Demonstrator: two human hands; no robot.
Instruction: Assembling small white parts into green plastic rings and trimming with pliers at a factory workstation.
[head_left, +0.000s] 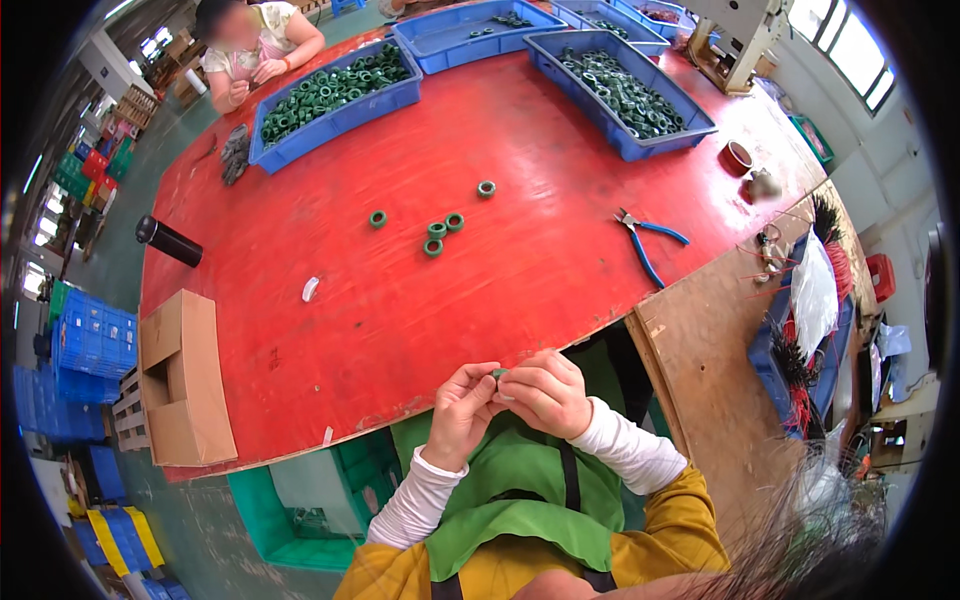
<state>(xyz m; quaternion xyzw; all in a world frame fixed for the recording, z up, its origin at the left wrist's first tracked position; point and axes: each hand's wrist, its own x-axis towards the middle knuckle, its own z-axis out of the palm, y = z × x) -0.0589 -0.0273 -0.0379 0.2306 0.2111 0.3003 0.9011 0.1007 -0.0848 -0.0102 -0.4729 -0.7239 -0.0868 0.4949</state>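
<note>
Red table (390,310) fills most of my view. Far side: left blue tray (345,124) and right blue tray (655,146) both heaped with green rings; the middle blue tray (475,57) has only a few small pieces in it. Can't tell which tray is finished stock and which is raw.

Left hand (462,408) and right hand (545,397) are together at the near table edge, fingertips pinched on one small piece from both sides. Blue-handled pliers (645,259) lie to my right, out of use.

Five loose rings sit mid-table: a cluster of three (433,248), plus one ring on each side (377,219) (486,188). My read: one in work, those five either queued or done, no way to say which.

Smallest: the green piece (499,374) between my fingers, mostly covered. Looks like another ring; this one's mid-handling, not put down yet.
</note>
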